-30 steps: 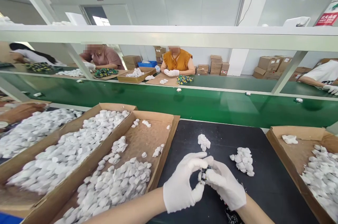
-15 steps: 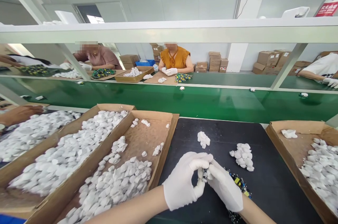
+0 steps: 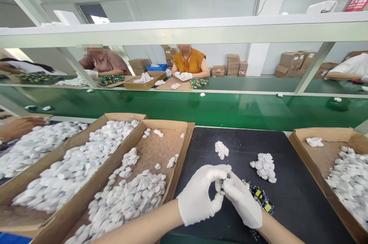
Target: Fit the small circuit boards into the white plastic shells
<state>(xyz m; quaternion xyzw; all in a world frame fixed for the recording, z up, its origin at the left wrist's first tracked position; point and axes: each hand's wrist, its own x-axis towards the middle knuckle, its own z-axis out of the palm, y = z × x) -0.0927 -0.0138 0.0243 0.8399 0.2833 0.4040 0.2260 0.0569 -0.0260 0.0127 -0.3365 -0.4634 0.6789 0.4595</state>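
Small dark-and-silver part (image 3: 222, 187), roughly upright, partly covered, pinched between fingers (image 3: 215, 173) of left hand (image 3: 199, 196) and right hand (image 3: 244, 201), above black tabletop (image 3: 301, 190). Details too small.

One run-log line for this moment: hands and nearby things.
left hand: gripping small part | right hand: gripping same part | black mat: white clusters, yellow-and-dark components | left of mat: cardboard tray, white pieces

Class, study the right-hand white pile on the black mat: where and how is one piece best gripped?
Probably by the outer rim of a piece atop the right-hand white pile, pinched from above and from the right: the pieces look thin, rounded and overlapping, leaving edges exposed, while small electronic parts lie toward its near side.
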